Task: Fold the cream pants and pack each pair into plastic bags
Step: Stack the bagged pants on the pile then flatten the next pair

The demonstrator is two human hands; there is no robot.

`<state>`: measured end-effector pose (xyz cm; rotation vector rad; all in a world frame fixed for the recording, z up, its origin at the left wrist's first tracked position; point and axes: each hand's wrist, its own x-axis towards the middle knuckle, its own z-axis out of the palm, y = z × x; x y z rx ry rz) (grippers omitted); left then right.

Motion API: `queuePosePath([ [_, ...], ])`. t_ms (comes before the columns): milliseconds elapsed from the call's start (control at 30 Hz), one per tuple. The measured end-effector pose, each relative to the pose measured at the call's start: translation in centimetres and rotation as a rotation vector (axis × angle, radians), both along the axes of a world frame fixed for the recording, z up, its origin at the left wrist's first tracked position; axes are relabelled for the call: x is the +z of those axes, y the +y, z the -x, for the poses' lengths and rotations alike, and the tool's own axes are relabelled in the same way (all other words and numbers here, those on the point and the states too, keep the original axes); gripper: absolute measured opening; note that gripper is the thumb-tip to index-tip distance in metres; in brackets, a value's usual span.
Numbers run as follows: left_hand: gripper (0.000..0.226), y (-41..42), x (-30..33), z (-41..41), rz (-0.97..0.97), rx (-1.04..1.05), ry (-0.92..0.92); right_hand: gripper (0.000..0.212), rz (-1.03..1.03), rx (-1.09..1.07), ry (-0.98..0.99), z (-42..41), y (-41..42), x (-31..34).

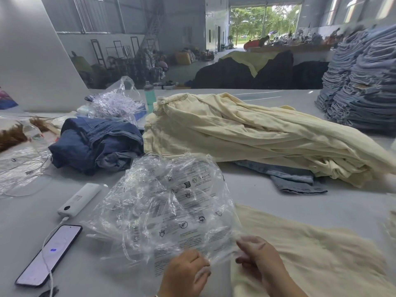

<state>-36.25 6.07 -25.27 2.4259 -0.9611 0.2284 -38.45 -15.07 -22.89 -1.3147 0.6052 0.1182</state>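
**Opening a bag for the folded pair**

I am pinching the near edge of the clear plastic bag (169,206) with both hands, left hand (185,273) and right hand (258,257) side by side, apparently teasing its mouth apart. The folded cream pants (310,254) are lying near right on the table (267,189); more are waiting in the far pile (246,129). Next, I judge, I am needing the mouth open wide enough to slide the pair in.

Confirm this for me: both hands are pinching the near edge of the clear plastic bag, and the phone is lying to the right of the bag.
One detail is wrong. The head view shows the left hand and right hand pinching the near edge of the clear plastic bag, but the phone lies to the left of the bag, not the right, with a white cable running to it.
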Motion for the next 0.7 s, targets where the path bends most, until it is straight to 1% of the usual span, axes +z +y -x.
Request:
queuePosePath([
  [67, 0.011, 0.1, -0.1, -0.1, 0.04, 0.012, 0.059, 0.04, 0.026, 0.075, -0.031, 0.2, -0.4, 0.0],
  [100, 0.014, 0.1, 0.0, -0.3, 0.039, 0.052, 0.091, 0.044, 0.055, 0.091, -0.043, 0.3, -0.7, -0.1],
  [133, 0.02, 0.2, -0.1, -0.5, 0.031, 0.09, 0.124, 0.044, 0.079, 0.091, -0.05, 0.4, -0.9, -0.2],
  [200, 0.022, 0.3, -0.1, -1.0, 0.063, 0.158, 0.17, 0.037, 0.1, 0.066, -0.047, 0.5, -1.5, -0.5],
  [267, 0.02, 0.4, 0.6, -1.9, 0.089, 0.263, 0.161, 0.033, 0.134, 0.072, -0.038, 0.5, -2.4, -0.6],
  [300, 0.021, 0.5, 1.1, -2.6, 0.109, 0.314, 0.142, 0.033, 0.185, 0.089, -0.049, 0.4, -3.1, -0.5],
  [333, 0.022, 0.6, 1.8, -3.2, 0.144, 0.357, 0.138, 0.034, 0.272, 0.103, -0.078, 0.2, -4.2, -0.4],
  [367, 0.022, 0.8, 2.5, -4.0, 0.193, 0.391, 0.147, 0.036, 0.41, 0.104, -0.112, -0.1, -5.6, -0.2],
  [400, 0.023, 0.9, 3.1, -4.6, 0.244, 0.413, 0.16, 0.044, 0.61, 0.1, -0.125, -0.6, -7.4, 0.0],
  [467, 0.021, 0.6, 4.1, -5.5, 0.331, 0.43, 0.189, 0.073, 1.083, 0.186, -0.032, -2.0, -11.3, 0.4],
  [500, 0.02, 0.3, 4.3, -5.6, 0.356, 0.427, 0.196, 0.088, 1.234, 0.28, 0.041, -2.6, -13.0, 0.5],
  [533, 0.02, 0.0, 4.3, -5.6, 0.362, 0.415, 0.199, 0.099, 1.315, 0.388, 0.114, -3.4, -14.4, 0.4],
  [600, 0.021, -0.9, 3.9, -5.3, 0.343, 0.378, 0.209, 0.11, 1.36, 0.582, 0.233, -4.6, -16.1, -0.2],
  [700, 0.024, -2.4, 2.6, -4.9, 0.3, 0.337, 0.244, 0.106, 1.272, 0.744, 0.291, -6.0, -16.6, -0.8],
])
